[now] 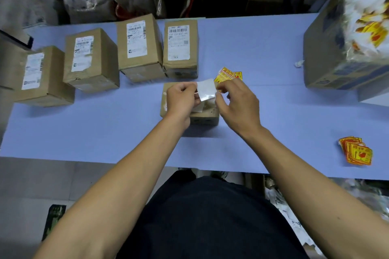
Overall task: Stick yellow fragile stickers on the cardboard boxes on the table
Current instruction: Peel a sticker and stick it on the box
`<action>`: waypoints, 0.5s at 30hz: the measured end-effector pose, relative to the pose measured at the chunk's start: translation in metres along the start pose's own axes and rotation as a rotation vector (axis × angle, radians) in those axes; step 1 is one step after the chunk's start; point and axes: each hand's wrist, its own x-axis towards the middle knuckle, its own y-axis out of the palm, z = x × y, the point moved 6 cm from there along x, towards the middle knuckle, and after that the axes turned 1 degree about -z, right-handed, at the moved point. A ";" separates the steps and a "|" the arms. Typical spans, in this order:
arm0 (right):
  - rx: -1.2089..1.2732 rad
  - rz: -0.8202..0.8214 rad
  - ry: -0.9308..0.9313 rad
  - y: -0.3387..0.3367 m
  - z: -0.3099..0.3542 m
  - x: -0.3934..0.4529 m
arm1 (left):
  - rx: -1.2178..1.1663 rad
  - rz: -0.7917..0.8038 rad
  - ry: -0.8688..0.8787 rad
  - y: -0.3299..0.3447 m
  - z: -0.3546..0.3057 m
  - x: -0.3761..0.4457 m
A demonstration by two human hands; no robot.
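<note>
Blue table (263, 52) under clutter of bags and cartons; four labelled cardboard boxes (139, 46) stand in a row at the far side, a fifth box (207, 114) lies directly under our hands. Risk from here — the peeled sticker may curl and stick to itself or to a fingertip, since it hangs unsupported between two pinches; a crooked landing on the box would follow. Left hand (182, 99) pinches the white backing sheet (206, 89) with fingers curled tight; right hand (236, 101) pinches its other edge, probably the yellow sticker itself, though the fingers hide it. Spare stickers (228, 73) lie just beyond; another stack (356, 151) sits far right.
</note>
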 end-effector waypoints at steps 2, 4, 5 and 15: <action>-0.102 0.027 -0.093 0.006 0.022 0.001 | -0.061 0.025 -0.044 0.004 0.001 -0.004; -0.170 0.086 -0.073 0.015 0.026 0.003 | -0.140 0.053 -0.101 0.007 0.002 -0.008; -0.183 0.104 -0.044 0.018 0.025 0.005 | -0.174 0.064 -0.131 0.007 0.003 -0.010; 0.240 0.072 0.341 0.022 0.011 0.007 | -0.310 0.280 -0.317 -0.005 -0.001 -0.009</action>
